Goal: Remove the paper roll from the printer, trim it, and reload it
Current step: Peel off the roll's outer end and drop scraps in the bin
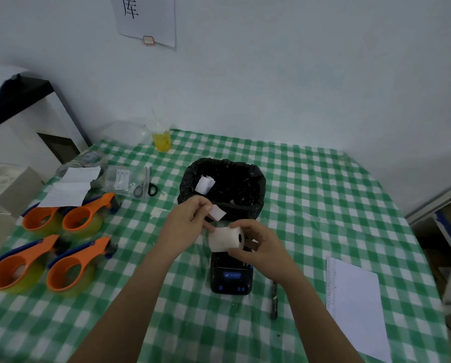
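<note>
Wall sheet [145, 18] reads "库"; right hand [261, 247] grips paper roll [227, 238].

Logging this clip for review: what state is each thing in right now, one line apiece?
paper roll: out of the printer, held above it in the right hand
loose paper end: pinched by the left hand
printer: roll bay looks open, no roll in it
bin: lined with a black bag, a paper scrap inside
scissors: lying on the table, untouched
cup: upright, yellow liquid inside
</note>
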Demonstrator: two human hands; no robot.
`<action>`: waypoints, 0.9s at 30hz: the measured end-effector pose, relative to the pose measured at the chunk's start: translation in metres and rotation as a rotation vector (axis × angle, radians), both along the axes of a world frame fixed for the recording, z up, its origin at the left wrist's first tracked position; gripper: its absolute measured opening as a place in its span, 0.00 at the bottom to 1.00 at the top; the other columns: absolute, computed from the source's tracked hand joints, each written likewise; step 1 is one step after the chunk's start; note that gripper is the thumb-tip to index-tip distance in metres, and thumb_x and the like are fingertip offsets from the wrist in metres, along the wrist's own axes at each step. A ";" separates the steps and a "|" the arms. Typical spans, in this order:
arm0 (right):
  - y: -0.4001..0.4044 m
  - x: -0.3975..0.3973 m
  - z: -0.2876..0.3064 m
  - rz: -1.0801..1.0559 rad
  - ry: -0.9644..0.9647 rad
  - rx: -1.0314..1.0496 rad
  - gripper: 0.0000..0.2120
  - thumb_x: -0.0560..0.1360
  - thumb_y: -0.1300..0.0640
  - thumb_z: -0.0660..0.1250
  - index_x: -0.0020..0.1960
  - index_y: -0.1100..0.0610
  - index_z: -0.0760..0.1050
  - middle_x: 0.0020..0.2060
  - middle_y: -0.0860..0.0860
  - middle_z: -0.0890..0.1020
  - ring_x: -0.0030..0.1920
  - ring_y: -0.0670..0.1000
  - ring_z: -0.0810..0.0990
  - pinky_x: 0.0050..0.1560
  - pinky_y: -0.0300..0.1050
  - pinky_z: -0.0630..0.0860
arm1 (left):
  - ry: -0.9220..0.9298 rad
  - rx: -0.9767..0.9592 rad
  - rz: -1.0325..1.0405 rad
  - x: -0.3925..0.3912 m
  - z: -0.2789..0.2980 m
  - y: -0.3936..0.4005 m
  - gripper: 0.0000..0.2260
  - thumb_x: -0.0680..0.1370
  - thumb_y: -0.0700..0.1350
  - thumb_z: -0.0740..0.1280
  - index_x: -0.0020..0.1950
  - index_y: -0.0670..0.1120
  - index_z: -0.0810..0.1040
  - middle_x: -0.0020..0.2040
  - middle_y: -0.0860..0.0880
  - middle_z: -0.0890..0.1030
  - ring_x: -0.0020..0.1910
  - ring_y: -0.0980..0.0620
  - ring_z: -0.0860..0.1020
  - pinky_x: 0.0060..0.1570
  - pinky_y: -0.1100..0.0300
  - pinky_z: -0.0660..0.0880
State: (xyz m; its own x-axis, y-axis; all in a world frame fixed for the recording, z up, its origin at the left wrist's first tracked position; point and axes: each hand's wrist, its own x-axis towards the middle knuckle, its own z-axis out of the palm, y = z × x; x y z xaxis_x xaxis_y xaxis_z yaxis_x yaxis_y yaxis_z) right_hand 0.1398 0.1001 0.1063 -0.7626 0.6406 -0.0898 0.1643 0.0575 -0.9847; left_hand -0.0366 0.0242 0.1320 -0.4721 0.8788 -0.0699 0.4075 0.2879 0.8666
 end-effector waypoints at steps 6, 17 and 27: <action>0.019 -0.010 -0.017 -0.073 0.028 -0.042 0.19 0.68 0.68 0.72 0.55 0.54 0.75 0.55 0.49 0.79 0.55 0.47 0.80 0.51 0.41 0.81 | 0.030 0.026 0.157 -0.013 -0.017 0.029 0.06 0.79 0.45 0.61 0.47 0.48 0.77 0.40 0.51 0.81 0.36 0.56 0.82 0.33 0.63 0.74; 0.099 -0.045 -0.053 -0.367 -0.004 0.001 0.19 0.69 0.68 0.72 0.56 0.54 0.74 0.51 0.42 0.76 0.49 0.35 0.78 0.46 0.35 0.81 | 0.190 -0.066 0.193 -0.050 -0.079 0.137 0.10 0.76 0.50 0.66 0.46 0.43 0.77 0.40 0.49 0.78 0.38 0.51 0.76 0.39 0.55 0.73; 0.138 -0.053 -0.079 -0.576 -0.012 -0.100 0.18 0.69 0.67 0.72 0.56 0.53 0.74 0.58 0.52 0.76 0.60 0.52 0.76 0.45 0.30 0.79 | 0.281 -0.270 0.056 -0.064 -0.117 0.189 0.10 0.79 0.42 0.61 0.50 0.40 0.80 0.46 0.40 0.81 0.45 0.43 0.78 0.41 0.55 0.71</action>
State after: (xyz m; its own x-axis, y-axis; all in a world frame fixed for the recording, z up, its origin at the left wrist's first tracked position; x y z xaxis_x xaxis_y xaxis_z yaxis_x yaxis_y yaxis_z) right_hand 0.0871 0.2379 0.0269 -0.2926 0.9395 -0.1780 0.1531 -0.1377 -0.9786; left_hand -0.1001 0.2129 0.0146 -0.5522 0.8189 -0.1565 0.5955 0.5188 0.6133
